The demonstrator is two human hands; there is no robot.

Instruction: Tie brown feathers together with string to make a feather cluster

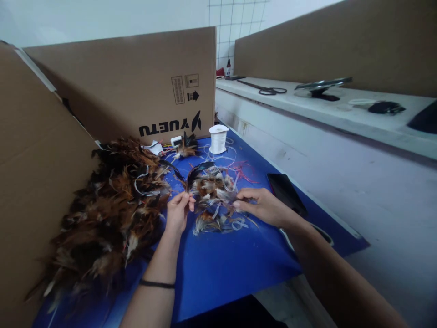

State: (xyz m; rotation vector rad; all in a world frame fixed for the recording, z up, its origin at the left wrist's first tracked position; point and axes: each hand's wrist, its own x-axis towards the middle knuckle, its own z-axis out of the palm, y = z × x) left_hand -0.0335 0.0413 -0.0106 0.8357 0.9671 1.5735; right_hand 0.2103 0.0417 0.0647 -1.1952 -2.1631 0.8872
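Observation:
My left hand pinches the base of a few dark feathers, which fan upward from its fingertips. On the right, my right hand reaches in with thumb and forefinger near each other at the edge of a small heap of brown and white feathers; whether anything thin lies between those fingers I cannot tell. Nearer to me lies another small tuft of feathers with a loop of white ribbon beside it. A large pile of brown feathers spreads to the left of my left hand.
A white spool stands at the back of the blue table, with red threads nearby. A phone lies at the right. Cardboard boxes wall the back and left. Scissors rest on the white ledge.

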